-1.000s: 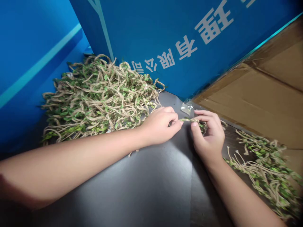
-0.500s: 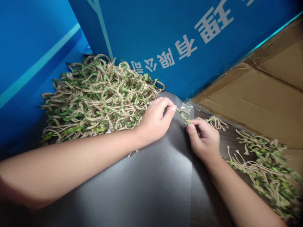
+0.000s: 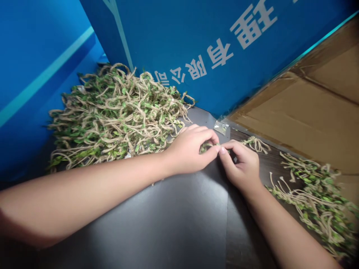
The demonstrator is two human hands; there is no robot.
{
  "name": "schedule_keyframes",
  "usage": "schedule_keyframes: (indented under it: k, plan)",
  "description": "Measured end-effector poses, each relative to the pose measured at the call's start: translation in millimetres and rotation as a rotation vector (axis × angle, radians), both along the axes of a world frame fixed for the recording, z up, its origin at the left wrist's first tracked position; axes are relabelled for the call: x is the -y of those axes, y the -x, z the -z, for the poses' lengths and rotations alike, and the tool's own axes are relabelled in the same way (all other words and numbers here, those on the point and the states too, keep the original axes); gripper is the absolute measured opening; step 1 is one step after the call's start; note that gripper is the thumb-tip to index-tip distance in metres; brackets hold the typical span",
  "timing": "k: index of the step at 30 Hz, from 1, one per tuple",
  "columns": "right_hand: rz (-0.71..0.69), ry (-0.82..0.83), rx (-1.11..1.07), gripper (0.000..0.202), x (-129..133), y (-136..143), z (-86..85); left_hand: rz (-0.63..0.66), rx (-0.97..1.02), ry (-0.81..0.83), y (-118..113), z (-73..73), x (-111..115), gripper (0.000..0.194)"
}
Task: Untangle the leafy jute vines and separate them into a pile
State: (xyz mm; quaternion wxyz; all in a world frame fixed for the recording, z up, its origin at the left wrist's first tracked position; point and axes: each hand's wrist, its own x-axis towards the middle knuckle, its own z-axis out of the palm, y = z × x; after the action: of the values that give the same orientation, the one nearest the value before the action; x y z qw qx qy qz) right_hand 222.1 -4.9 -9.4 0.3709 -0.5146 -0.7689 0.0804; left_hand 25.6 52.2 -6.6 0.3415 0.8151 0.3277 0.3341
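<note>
Grey table [image 3: 168, 220], its far-left corner heaped with a leafy twine tangle [image 3: 120, 112], the bulk left to do, I'd judge; smaller, straighter bundles [image 3: 319, 201] towards the right edge look finished. Between those piles, left hand [image 3: 193, 149] and right hand [image 3: 242, 162], fingertips meeting, pinch one partly hidden leafy strand [image 3: 206, 147]!

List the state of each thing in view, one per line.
Left hand: pinching the leafy twine
Right hand: pinching it too
Leafy twine: mostly hidden
Big heap: tangled, piled up
Right-side pile: spread, strand ends loose
Clear packet: crinkled; whether sealed, unclear
Cardboard: creased
</note>
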Motion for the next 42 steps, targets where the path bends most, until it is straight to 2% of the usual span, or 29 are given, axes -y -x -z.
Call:
schedule_keyframes:
  k: [7, 10, 12, 14, 18, 26, 30, 35, 42]
  plan:
    - [-0.057, 0.049, -0.042, 0.019, -1.7, -2.5, 1.2, 0.049, -0.045, 0.014, -1.0, 3.1, -3.4, 0.017]
    - [-0.008, -0.004, -0.039, 0.004, -2.7, -2.2, 3.7, 0.029, -0.049, 0.028, -1.4, 2.8, -3.9, 0.018]
    - [0.022, -0.065, -0.029, 0.014, -2.9, -1.5, 4.8, 0.02, -0.061, 0.02, -1.6, 2.5, -3.7, 0.018]
    - [0.019, -0.098, -0.002, 0.015, -2.7, -0.9, 4.7, 0.014, -0.077, 0.001, -1.6, 2.3, -3.5, 0.018]
    - [-0.001, -0.096, 0.02, 0.007, -2.0, 0.0, 1.7, 0.011, -0.102, -0.029, -1.0, 2.9, -3.2, 0.018]
    - [0.002, -0.059, 0.052, 0.004, -3.7, -0.3, 2.6, 0.044, -0.183, -0.044, -0.6, 3.0, -4.4, 0.026]
    - [-0.012, -0.053, 0.072, 0.007, -4.1, 0.0, 3.7, 0.037, -0.212, -0.024, -1.6, 2.0, -2.9, 0.021]
    - [-0.062, -0.057, 0.087, 0.007, -3.4, 0.0, 3.1, 0.013, -0.129, 0.007, -2.1, 2.2, -1.2, 0.008]
    - [-0.066, -0.043, 0.047, 0.008, -1.9, 0.7, -0.2, 0.006, -0.1, -0.007, -1.5, -0.4, -1.1, 0.006]
